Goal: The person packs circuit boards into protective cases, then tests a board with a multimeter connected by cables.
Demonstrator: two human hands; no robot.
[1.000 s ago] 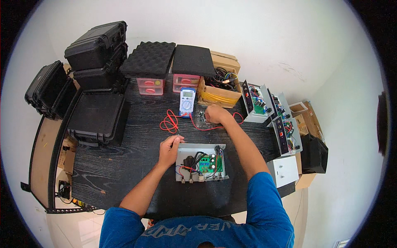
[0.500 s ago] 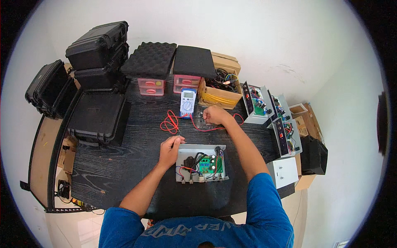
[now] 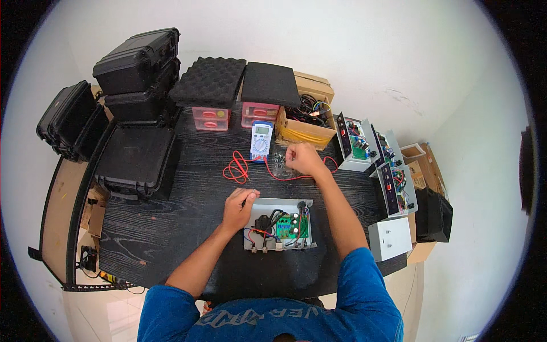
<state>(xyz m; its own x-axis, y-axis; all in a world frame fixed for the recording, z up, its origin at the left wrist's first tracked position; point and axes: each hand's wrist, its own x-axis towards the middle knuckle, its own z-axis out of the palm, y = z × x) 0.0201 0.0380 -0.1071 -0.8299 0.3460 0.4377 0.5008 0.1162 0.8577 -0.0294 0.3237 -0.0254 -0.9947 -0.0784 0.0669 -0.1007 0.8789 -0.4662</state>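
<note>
My right hand (image 3: 303, 159) reaches over a clear plastic bag (image 3: 280, 169) of small parts, its fingers pinched together; whatever they hold is too small to make out. Beside the far left corner of an opened grey metal enclosure (image 3: 249, 208), my left hand (image 3: 237, 208) is closed with thumb against fingers, and its contents cannot be made out. Inside the enclosure sit a green circuit board (image 3: 289, 227), black cables and red and blue wires. Just beyond the bag lies a blue and white multimeter (image 3: 261, 142) with a coiled red test lead (image 3: 236, 169).
Black hard cases (image 3: 135, 162) are stacked at the left. Foam sheets (image 3: 209, 81) rest on small pink drawer units (image 3: 211, 118). A cardboard box (image 3: 305, 134) of cables stands behind the multimeter. At the right are several open electronics enclosures (image 3: 359, 142) and a white box (image 3: 390, 239).
My right hand has shifted slightly and turned over the plastic bag, fingers still pinched. My left hand stays beside the enclosure, its fingers a little more curled. The whole view has moved slightly.
</note>
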